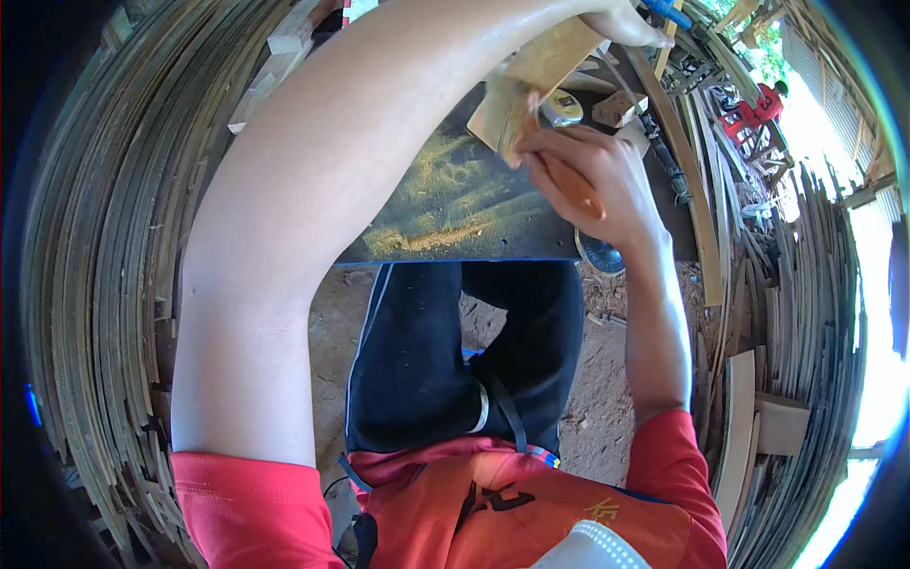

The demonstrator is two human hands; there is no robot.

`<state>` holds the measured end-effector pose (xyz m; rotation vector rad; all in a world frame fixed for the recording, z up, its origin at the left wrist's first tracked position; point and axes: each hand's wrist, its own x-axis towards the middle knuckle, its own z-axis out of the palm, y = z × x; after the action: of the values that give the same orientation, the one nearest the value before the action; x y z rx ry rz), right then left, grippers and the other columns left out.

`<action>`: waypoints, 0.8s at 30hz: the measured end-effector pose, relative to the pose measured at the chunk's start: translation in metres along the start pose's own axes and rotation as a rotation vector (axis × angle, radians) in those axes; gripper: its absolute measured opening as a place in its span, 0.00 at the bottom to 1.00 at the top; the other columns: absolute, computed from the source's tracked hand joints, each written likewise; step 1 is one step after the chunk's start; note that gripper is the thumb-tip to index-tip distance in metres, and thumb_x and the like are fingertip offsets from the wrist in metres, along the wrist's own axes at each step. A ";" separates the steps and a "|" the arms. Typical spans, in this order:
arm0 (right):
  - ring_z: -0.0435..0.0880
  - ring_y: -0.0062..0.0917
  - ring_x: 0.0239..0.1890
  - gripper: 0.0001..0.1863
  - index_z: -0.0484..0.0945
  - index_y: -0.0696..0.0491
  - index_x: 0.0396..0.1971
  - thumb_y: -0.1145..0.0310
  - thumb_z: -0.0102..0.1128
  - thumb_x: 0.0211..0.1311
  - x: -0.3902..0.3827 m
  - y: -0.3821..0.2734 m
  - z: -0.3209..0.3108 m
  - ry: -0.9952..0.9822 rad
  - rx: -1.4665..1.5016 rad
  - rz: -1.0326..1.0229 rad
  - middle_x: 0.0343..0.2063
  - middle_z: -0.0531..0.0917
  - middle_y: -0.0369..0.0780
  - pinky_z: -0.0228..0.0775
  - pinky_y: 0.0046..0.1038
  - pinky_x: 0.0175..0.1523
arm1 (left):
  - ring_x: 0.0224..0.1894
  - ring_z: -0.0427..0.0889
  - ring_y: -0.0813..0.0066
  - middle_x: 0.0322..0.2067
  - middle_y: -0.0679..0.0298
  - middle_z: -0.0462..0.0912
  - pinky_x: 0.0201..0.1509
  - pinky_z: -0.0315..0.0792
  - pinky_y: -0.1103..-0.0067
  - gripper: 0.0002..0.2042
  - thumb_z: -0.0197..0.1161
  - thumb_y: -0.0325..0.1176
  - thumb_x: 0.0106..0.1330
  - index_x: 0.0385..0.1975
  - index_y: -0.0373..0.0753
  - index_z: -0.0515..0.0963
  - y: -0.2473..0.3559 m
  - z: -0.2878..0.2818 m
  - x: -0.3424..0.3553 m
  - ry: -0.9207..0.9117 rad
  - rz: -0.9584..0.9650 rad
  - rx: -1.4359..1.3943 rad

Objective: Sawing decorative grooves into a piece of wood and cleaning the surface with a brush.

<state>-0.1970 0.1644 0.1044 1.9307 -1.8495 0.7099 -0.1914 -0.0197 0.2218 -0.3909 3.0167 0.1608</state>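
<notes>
From where I stand, the person leans over a dark bench [379,248], and the pale wooden board [559,59] lies out toward one o'clock, slanting under the long left arm. The right hand [592,175] is closed around the orange handle of a brush [574,186], its head up against the board's near end, though blur hides the exact edge of the bristles. The left hand [627,23] is at the board's far end; its fingers are partly cut off, so I cannot tell whether they grip or merely press. I'd judge the board light and stiff, dusty enough to slide, best held by its long edges; the brush looks light, with a smooth handle suited to a grip near its neck. Off the right hand, a tape measure [562,108] sits toward eleven o'clock, a wood block [618,109] at one, a round tin [601,254] at six. A blue tool [669,11] lies toward three from the left hand. Those crowd the right side, while the left forearm bars the approach from nine o'clock.
</notes>
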 end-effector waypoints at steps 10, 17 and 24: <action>0.89 0.35 0.31 0.08 0.85 0.49 0.41 0.72 0.69 0.63 -0.019 0.000 -0.002 0.007 -0.057 -0.008 0.31 0.87 0.41 0.82 0.31 0.35 | 0.82 0.50 0.48 0.82 0.56 0.46 0.83 0.50 0.55 0.43 0.23 0.75 0.73 0.79 0.56 0.59 0.010 0.020 0.008 -0.002 -0.039 -0.027; 0.89 0.38 0.35 0.11 0.85 0.55 0.46 0.79 0.68 0.64 -0.021 0.008 0.001 -0.149 -0.073 -0.089 0.39 0.89 0.43 0.82 0.33 0.40 | 0.82 0.50 0.49 0.82 0.56 0.46 0.83 0.51 0.55 0.43 0.23 0.74 0.74 0.79 0.55 0.58 0.024 0.031 0.008 -0.007 -0.055 -0.026; 0.88 0.38 0.40 0.10 0.85 0.49 0.45 0.71 0.69 0.65 -0.024 0.011 0.007 0.082 -0.086 -0.091 0.37 0.89 0.41 0.76 0.38 0.53 | 0.82 0.50 0.49 0.82 0.56 0.46 0.83 0.51 0.56 0.42 0.24 0.74 0.74 0.79 0.54 0.58 0.014 0.043 -0.009 -0.005 -0.140 -0.049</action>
<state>-0.2073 0.1789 0.0837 1.8889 -1.7041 0.6605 -0.1831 0.0013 0.1817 -0.6033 2.9716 0.2252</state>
